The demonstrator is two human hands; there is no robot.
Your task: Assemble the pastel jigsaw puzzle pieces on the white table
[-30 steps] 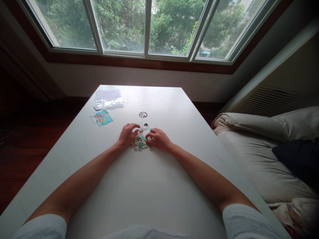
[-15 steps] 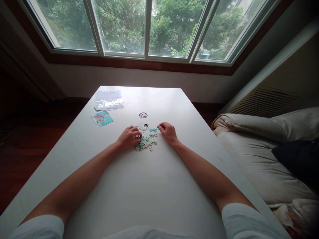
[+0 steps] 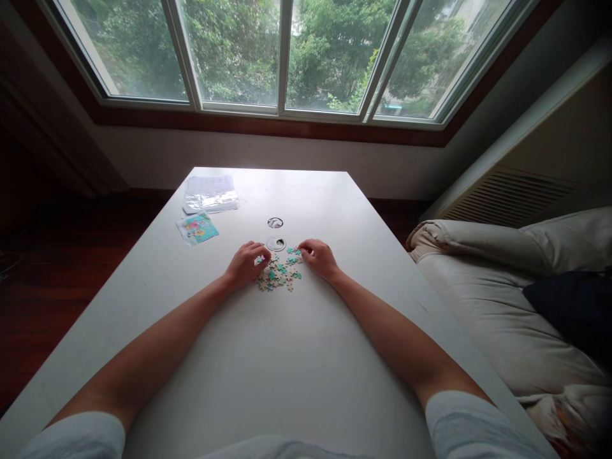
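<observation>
A loose pile of small jigsaw puzzle pieces [image 3: 280, 275], some teal and some showing a pale back, lies on the white table [image 3: 275, 357]. My left hand [image 3: 247, 262] is at the pile's left edge, thumb and fingers pinched on a puzzle piece [image 3: 261, 259] that is mostly hidden. On the other side, my right hand [image 3: 319, 257] has its fingertips closed at the teal pieces [image 3: 292, 252] along the upper right of the pile. It seems to pinch one of them, though the fingers cover it.
Beyond the pile are two round black-and-white markings [image 3: 276, 243] on the table. A small colourful picture card [image 3: 197, 228] lies at the far left, beside a clear plastic packet [image 3: 210, 194]. A cream sofa [image 3: 482, 299] stands to the right, and a window [image 3: 239, 57] is ahead.
My right hand has moved slightly left, onto the upper right pieces. My left hand has lifted back a little from the pile, its fingers drawn together.
</observation>
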